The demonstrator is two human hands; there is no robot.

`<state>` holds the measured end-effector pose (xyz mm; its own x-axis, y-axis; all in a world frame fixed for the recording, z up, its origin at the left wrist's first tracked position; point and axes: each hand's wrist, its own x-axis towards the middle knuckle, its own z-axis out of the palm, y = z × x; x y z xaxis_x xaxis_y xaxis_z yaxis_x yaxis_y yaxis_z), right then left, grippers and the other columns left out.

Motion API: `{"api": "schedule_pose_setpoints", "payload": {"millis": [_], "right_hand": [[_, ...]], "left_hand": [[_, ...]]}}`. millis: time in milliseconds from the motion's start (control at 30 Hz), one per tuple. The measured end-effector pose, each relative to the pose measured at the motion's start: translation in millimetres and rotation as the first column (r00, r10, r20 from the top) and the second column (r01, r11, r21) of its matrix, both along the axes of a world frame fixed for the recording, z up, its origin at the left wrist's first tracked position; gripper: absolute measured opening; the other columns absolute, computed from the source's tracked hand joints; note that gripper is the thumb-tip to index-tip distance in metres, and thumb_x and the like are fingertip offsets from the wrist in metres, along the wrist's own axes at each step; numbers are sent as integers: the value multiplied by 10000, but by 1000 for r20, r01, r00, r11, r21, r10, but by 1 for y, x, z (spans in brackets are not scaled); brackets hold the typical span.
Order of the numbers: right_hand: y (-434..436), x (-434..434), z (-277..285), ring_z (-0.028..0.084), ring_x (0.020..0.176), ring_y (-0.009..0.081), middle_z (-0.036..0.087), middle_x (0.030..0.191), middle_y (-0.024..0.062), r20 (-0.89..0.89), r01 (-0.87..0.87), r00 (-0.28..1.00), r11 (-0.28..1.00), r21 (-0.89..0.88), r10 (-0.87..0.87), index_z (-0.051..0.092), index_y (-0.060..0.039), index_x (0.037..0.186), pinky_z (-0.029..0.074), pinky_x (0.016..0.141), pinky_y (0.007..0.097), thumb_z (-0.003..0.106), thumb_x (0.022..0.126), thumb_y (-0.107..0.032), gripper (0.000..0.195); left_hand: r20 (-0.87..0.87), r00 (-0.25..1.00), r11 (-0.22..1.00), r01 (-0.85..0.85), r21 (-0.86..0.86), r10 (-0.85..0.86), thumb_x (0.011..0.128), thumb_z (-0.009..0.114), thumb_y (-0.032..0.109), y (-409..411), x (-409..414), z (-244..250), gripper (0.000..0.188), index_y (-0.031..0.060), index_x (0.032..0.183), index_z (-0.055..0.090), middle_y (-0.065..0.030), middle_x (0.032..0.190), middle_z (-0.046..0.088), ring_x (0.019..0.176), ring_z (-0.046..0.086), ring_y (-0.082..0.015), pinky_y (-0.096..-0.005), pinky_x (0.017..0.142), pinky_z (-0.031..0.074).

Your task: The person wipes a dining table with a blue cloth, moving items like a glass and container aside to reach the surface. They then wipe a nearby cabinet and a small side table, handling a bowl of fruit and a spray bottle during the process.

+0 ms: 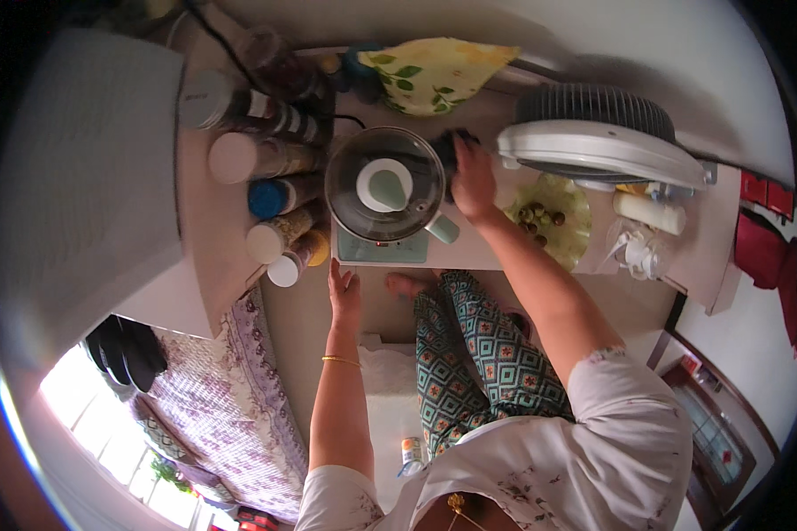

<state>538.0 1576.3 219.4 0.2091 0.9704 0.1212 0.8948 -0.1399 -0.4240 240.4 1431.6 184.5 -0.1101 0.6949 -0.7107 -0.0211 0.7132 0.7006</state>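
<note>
My right hand (475,180) is on the table to the right of a glass electric kettle, its fingers over a dark, bunched item that looks like a cloth (446,147). The kettle (345,199) has a clear lid with a white and pale green knob (386,187) and a pale green handle (443,229). It stands on a green base (382,251) with a small red light lit. My left hand (343,292) is at the table's front edge, below the base's left corner, fingers apart and holding nothing.
Several lidded jars (265,199) line the table's left side. A patterned yellow cloth (438,76) lies behind the kettle. To the right are a fan (598,143), a greenish plate (574,226) with small round brown items, a white bottle (651,212) and a clear plastic bag (637,254).
</note>
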Motion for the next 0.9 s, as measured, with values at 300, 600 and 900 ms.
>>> {"api": "schedule_pose_setpoints", "payload": {"millis": [300, 600, 900], "right_hand": [[-37, -14, -30, 487, 992, 312, 511, 1152, 108, 182, -105, 975, 985, -137, 130, 544, -109, 1160, 438, 844, 410, 513, 745, -105, 416], [-189, -18, 17, 538, 914, 258, 572, 979, 47, -382, -752, 646, 637, -170, 661, 646, -133, 914, 450, 827, 393, 526, 747, -155, 207], [-214, -21, 24, 518, 923, 312, 555, 992, 72, -549, -676, 708, 652, -344, 444, 615, -121, 857, 443, 746, 416, 552, 654, 19, 254]], "left_hand": [[440, 796, 903, -304, -304, 416, 893, 494, 113, 20, 8, 37, 470, 139, 1317, 294, -130, 1265, 457, 1152, 476, -297, -454, 834, 468], [421, 807, 894, -277, -352, 415, 915, 471, 139, 22, 3, 42, 553, 126, 1385, 180, -132, 1316, 416, 1172, 466, -294, -453, 859, 451], [367, 890, 910, -113, -400, 272, 907, 493, 281, -38, 17, 112, 476, 141, 1339, 351, -70, 1292, 464, 1134, 486, -228, -384, 867, 427]]}}
